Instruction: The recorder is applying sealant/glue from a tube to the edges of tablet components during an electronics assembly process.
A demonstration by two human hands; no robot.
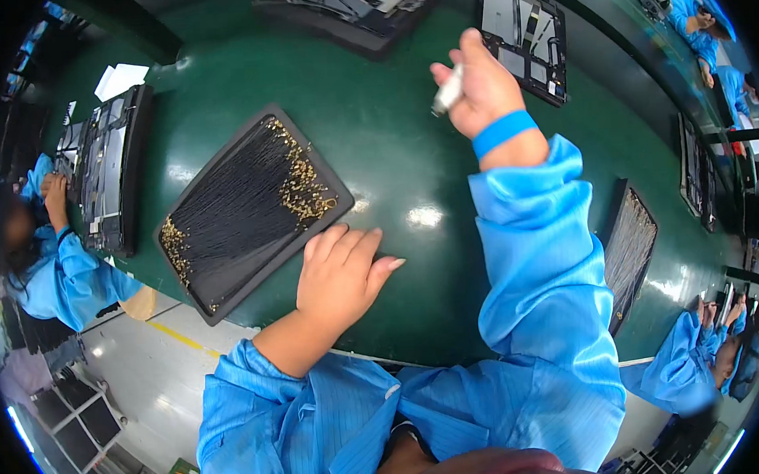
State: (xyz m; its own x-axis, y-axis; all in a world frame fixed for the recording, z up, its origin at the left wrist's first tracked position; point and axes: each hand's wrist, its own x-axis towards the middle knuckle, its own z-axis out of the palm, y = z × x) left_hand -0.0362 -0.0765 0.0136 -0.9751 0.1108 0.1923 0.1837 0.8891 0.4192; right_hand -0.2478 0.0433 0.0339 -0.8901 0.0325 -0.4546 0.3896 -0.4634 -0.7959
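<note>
"Both occupied?"

"My right hand grips a small white object over the desk's far half; my left hand, fingers relaxed, seemingly empty, lies beside the cable tray's near-right edge."

"Handling?"

"Probably light and stiff; pinch its middle."

Head view, taken by the left of two side-by-side fisheye cameras worn on the person's head, looks down and forward from above the near edge of a green worktable. It stands upright and unmirrored, the wearer's blue sleeves entering close to the lens from below, the left hand mid-field and the right hand toward the top. The wide field reaches co-workers on both sides, straight edges bending toward its dark, rounded rim.
</note>
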